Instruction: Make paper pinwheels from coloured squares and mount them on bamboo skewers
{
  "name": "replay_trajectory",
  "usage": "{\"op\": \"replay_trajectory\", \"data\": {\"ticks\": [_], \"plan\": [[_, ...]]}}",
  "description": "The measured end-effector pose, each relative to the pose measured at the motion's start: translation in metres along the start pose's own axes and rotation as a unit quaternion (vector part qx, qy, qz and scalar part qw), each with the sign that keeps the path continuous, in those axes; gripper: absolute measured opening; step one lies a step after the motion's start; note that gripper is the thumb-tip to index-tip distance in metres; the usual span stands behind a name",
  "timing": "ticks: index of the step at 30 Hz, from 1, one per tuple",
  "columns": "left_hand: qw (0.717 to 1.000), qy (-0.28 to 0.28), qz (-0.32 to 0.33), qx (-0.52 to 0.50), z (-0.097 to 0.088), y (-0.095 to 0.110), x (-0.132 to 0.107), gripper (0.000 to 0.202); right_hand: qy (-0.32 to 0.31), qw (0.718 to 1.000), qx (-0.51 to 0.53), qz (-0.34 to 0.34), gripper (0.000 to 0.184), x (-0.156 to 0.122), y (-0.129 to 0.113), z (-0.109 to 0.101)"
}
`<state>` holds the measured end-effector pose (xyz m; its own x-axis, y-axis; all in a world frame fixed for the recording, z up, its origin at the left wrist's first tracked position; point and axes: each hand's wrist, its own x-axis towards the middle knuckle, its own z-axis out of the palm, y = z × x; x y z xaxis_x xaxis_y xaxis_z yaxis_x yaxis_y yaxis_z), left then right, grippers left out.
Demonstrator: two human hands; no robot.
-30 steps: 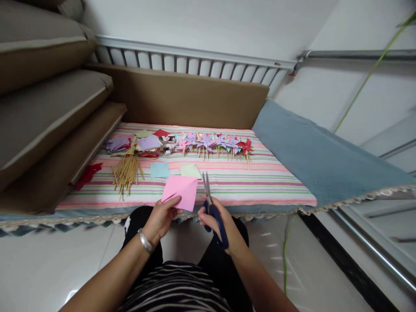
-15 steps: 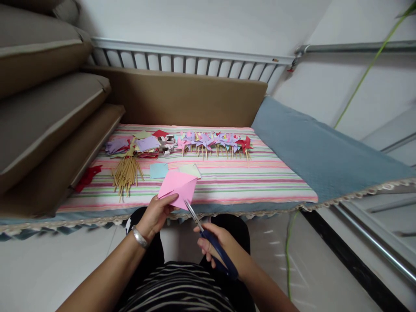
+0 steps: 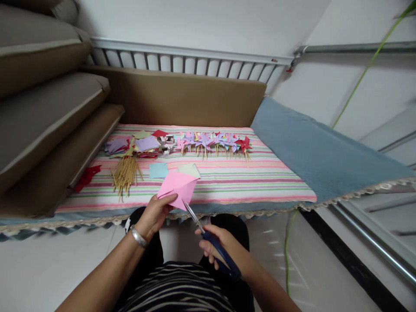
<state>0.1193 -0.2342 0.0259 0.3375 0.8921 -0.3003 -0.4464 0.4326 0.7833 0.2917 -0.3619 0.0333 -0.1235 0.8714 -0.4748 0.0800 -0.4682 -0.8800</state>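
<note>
A pink paper square [image 3: 180, 183] is pinched in my left hand [image 3: 156, 216], thumb on top, just above the table's front edge. Cuts run inward from its corners. My right hand [image 3: 217, 248] grips blue-handled scissors [image 3: 221, 250], their blades at the paper's lower right edge. Beyond the pink paper lie a light blue paper square [image 3: 158, 170] and a pale green one [image 3: 188, 170], partly covered by the pink one. To the left is a bundle of thin wooden sticks [image 3: 126, 171].
Finished paper pinwheels [image 3: 208, 141] line the back of the striped cloth [image 3: 260, 177]. Stacked coloured papers [image 3: 146, 144] and a small grey-white object [image 3: 167, 145] sit left of them. Red paper pieces [image 3: 87, 177] lie near tall brown cushions [image 3: 48, 121]. A radiator [image 3: 195, 63] stands behind.
The scissors and my right hand have shifted slightly down and right, the tips now nearer the pink paper's lower edge. My left hand still holds the paper in nearly the same place.
</note>
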Motion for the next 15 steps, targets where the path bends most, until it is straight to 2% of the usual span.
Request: {"op": "replay_trajectory", "data": {"ticks": [7,15], "plan": [[1.000,-0.002,0.005,0.003,-0.0013,-0.0010,0.0018,0.024,-0.004,1.000,0.004,0.010,0.048,-0.0023,-0.0001,-0.0005],[1.000,0.004,0.008,0.000,0.0055,-0.0024,-0.0009,0.024,0.012,1.000,-0.009,-0.006,0.044,-0.0015,-0.0054,0.0039]]}}
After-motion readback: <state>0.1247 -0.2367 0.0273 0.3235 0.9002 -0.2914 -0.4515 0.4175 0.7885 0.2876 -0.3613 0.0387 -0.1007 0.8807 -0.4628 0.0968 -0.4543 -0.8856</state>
